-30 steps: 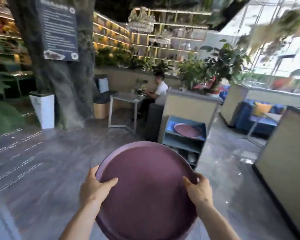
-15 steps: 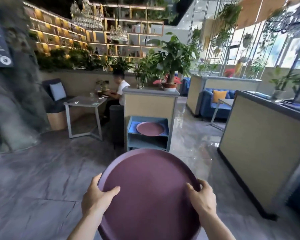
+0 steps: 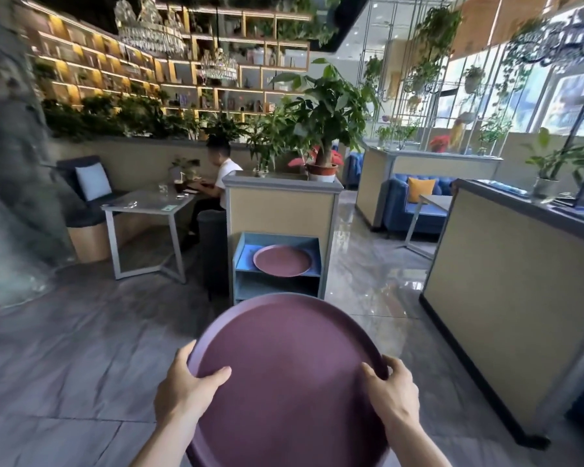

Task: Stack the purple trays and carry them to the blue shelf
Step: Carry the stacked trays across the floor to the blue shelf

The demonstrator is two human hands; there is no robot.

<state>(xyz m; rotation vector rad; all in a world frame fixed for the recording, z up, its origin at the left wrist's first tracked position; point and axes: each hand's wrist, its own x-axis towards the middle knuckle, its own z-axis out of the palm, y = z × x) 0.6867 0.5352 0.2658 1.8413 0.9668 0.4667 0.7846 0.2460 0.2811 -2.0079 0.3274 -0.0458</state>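
A large round purple tray point(image 3: 287, 379) fills the lower middle of the view, held level in front of me. My left hand point(image 3: 182, 389) grips its left rim with the thumb on top. My right hand point(image 3: 391, 389) grips its right rim the same way. Whether more trays lie stacked beneath it is hidden. Straight ahead stands the small blue shelf point(image 3: 240, 264), set against a beige partition. Another purple tray point(image 3: 282, 260) lies on the shelf's top level. The carried tray's far edge covers the shelf's lower part.
A person sits at a grey table point(image 3: 149, 203) left of the partition point(image 3: 280, 210). A long beige counter point(image 3: 506, 274) runs along the right. A potted plant point(image 3: 321, 136) stands on the partition. Blue sofas point(image 3: 415, 203) sit behind. The floor is glossy grey tile.
The view has swung left to centre on the blue shelf, which now looks closer and larger. Both hands keep the same grip on the tray.
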